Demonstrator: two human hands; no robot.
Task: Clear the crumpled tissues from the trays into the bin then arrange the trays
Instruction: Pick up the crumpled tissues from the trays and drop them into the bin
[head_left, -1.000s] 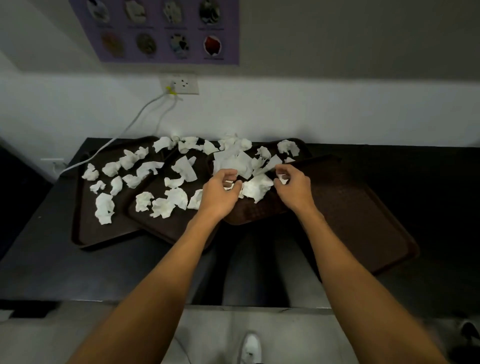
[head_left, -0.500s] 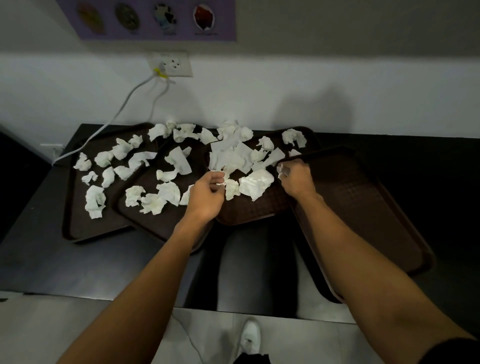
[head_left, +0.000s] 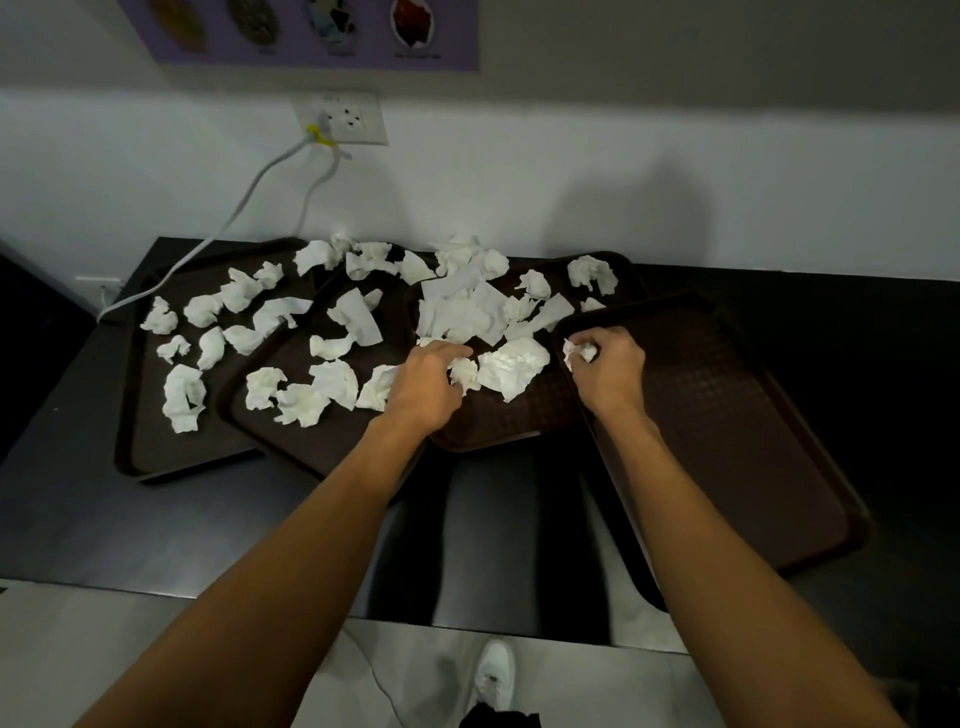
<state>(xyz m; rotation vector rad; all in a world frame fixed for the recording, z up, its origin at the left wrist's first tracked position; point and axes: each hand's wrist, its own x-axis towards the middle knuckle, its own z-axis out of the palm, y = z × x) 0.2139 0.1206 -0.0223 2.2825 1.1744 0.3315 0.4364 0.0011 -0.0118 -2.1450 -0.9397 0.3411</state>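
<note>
The right hand (head_left: 605, 371), now clutching a tissue (head_left: 579, 352), is pulling back while the left hand (head_left: 431, 384) is pinching a second tissue (head_left: 464, 371); clearing is barely starting.

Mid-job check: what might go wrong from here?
The empty tray overlaps the next tray, its near corner by the counter edge; the right forearm could nudge it off. The right hand grips a wad that pokes out and might drop. The left hand pinches a small tissue; its bigger neighbour may drag along.

Canteen-like: brown serving trays (head_left: 727, 441), dark counter (head_left: 78, 519), wall poster (head_left: 311, 31).
</note>
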